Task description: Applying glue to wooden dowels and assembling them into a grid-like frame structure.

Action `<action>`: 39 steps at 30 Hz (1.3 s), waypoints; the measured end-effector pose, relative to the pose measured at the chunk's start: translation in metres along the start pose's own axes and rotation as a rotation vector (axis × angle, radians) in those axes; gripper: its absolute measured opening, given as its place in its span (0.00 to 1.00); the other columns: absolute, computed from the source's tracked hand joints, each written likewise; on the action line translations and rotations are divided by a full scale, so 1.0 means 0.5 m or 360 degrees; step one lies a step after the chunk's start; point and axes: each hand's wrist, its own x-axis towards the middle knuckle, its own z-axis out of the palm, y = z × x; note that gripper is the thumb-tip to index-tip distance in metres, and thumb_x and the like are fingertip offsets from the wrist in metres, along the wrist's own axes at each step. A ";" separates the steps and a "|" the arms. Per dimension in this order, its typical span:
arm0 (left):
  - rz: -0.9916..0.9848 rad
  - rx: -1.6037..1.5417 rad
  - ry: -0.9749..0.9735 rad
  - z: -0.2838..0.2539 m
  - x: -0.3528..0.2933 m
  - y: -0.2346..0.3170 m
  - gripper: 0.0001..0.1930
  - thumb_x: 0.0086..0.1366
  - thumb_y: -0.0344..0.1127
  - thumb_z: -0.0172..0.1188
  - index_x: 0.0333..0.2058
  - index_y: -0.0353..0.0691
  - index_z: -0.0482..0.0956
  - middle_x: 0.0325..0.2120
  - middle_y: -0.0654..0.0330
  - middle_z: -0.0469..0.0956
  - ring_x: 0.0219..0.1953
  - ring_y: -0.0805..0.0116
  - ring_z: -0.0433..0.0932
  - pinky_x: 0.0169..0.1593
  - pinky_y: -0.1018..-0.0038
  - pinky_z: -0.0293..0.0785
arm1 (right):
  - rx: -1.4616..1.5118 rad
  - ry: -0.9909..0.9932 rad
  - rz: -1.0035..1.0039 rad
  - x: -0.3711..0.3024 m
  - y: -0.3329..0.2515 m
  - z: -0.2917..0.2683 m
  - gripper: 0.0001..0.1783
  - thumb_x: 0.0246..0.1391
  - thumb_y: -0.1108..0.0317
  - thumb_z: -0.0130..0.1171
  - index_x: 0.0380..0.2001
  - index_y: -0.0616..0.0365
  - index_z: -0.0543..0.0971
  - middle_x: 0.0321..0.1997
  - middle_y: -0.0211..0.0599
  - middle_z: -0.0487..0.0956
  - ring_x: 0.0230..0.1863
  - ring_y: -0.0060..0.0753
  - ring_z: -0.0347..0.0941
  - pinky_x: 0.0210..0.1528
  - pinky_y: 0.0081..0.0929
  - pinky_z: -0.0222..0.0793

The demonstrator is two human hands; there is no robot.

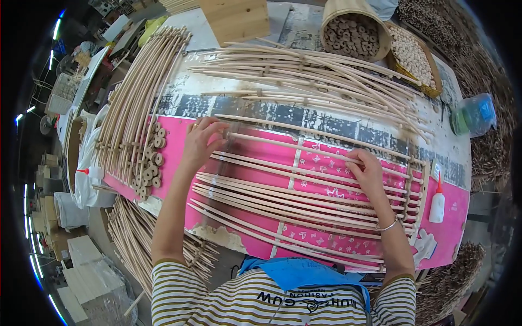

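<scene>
Long pale wooden rods lie side by side across a pink patterned sheet (454,217) in front of me. My right hand (368,173) pinches one wooden rod (293,145) between thumb and fingers, right of its middle. Around that rod's left end, my left hand (201,142) has its thumb and fingers apart. A blur near its fingertips hides detail there. Several rods (283,196) lie nearer to me, their right ends by an upright row of small wooden joints (406,193) and a crossbar (421,198). Small wooden rings (151,168) are heaped left of my left hand.
Bundled rods (144,81) stand at the left; more rods (304,73) lie across the back. A bucket (331,13) of rings and a tray (435,89) of pale pieces are behind. At right are a white glue bottle (436,207) and a glove (426,245).
</scene>
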 end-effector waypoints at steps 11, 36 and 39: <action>-0.0022 -0.0056 0.0055 0.052 0.023 0.001 0.20 0.55 0.37 0.72 0.48 0.51 0.83 0.43 0.65 0.78 0.52 0.58 0.75 0.58 0.57 0.67 | -0.0484 0.0082 -0.0443 0.019 -0.002 -0.006 0.05 0.55 0.68 0.68 0.32 0.57 0.82 0.35 0.37 0.75 0.42 0.43 0.73 0.45 0.39 0.67; -0.0722 0.0993 0.0180 -0.087 -0.238 -0.217 0.13 0.56 0.33 0.68 0.42 0.48 0.85 0.43 0.62 0.76 0.49 0.62 0.75 0.51 0.63 0.69 | -0.0530 -0.0036 -0.0298 0.097 0.040 -0.003 0.09 0.54 0.72 0.66 0.39 0.58 0.82 0.38 0.38 0.77 0.45 0.43 0.73 0.51 0.39 0.67; -0.0678 0.0893 0.0305 -0.097 -0.224 -0.201 0.11 0.61 0.33 0.66 0.43 0.45 0.85 0.41 0.61 0.79 0.43 0.61 0.80 0.48 0.64 0.72 | -0.0369 0.0039 -0.0250 0.091 0.043 0.005 0.06 0.56 0.73 0.65 0.38 0.60 0.80 0.37 0.39 0.77 0.43 0.44 0.74 0.48 0.37 0.69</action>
